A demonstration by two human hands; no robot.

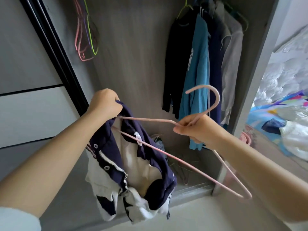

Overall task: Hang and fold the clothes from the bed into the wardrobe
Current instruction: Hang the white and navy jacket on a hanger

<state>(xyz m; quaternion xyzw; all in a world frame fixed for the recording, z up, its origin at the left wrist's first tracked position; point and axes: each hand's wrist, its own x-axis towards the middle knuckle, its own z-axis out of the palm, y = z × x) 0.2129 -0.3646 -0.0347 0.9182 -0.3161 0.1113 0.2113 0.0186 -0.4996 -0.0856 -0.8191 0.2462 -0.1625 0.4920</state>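
A navy and white jacket (133,172) with snap buttons and a cream lining hangs in front of the open wardrobe (133,55). My left hand (104,104) grips its collar at the top. A pink hanger (166,152) has its left arm pushed inside the jacket's neck. My right hand (198,129) pinches the hanger at the base of its hook, and the hanger's right end sticks out free at the lower right.
Black, blue, navy and grey garments (200,67) hang at the wardrobe's right. Empty pink and green hangers (85,34) hang at the upper left. More loose hangers (181,169) lie on the wardrobe floor. A sliding door (30,97) stands left; bagged items (283,114) sit right.
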